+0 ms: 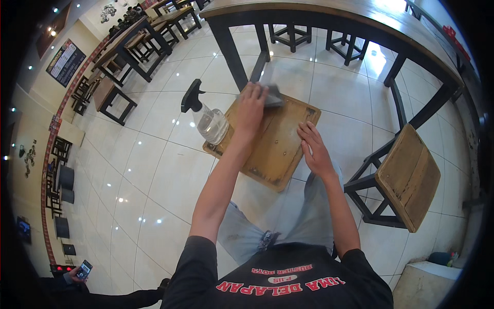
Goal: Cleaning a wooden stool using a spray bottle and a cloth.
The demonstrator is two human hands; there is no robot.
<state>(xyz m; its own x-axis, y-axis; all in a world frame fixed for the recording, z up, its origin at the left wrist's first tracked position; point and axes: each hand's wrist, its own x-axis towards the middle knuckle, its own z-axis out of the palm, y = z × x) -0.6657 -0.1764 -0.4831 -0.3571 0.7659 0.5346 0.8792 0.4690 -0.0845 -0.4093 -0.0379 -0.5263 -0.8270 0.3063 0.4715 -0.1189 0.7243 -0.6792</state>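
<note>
A dark grey cloth (pixel 273 96), blurred, lies at the far side of a wooden stool seat (pixel 281 143). My left hand (pixel 252 100) is on this cloth, its fingers bent over the near side of it. My right hand (pixel 314 148) rests on the seat's right edge with nothing in it. At the left corner of the seat stands a clear plastic spray bottle (pixel 212 125) with a black trigger head, partly filled with clear liquid. The yellowish-brown seat shows dark worn patches near its corners.
A long wooden table (pixel 332 11) with dark legs stands just beyond the seat. Another wooden stool (pixel 409 179) is close on my right. More stools (pixel 291 36) and tables (pixel 119 42) stand farther off. At lower left, a person's hand (pixel 73 275) holds a phone (pixel 84 269).
</note>
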